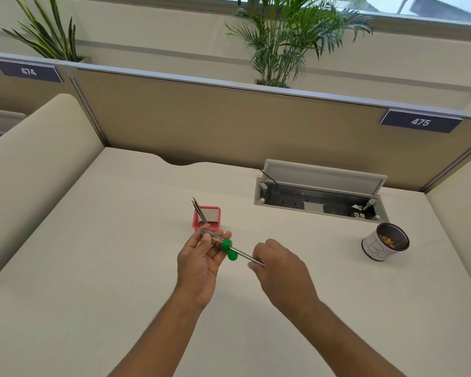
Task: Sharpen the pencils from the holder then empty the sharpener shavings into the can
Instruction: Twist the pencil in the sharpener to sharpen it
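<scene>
My left hand [200,263] grips a clear tube-shaped sharpener [212,237] with a green cap end [227,247]; brown shavings show inside it. A dark pencil [246,256] is pushed into the green end, and my right hand [279,263] pinches its far end. Just behind my left hand stands the red mesh holder [211,217] with two pencils [199,211] leaning to the left in it. The mesh can [386,242] wrapped in white paper sits at the right, with shavings at its bottom.
An open cable box [318,200] with its lid raised is sunk into the white desk [120,268] behind the can. Beige partition panels [229,126] close the desk at the back and sides. Plants stand beyond the partition.
</scene>
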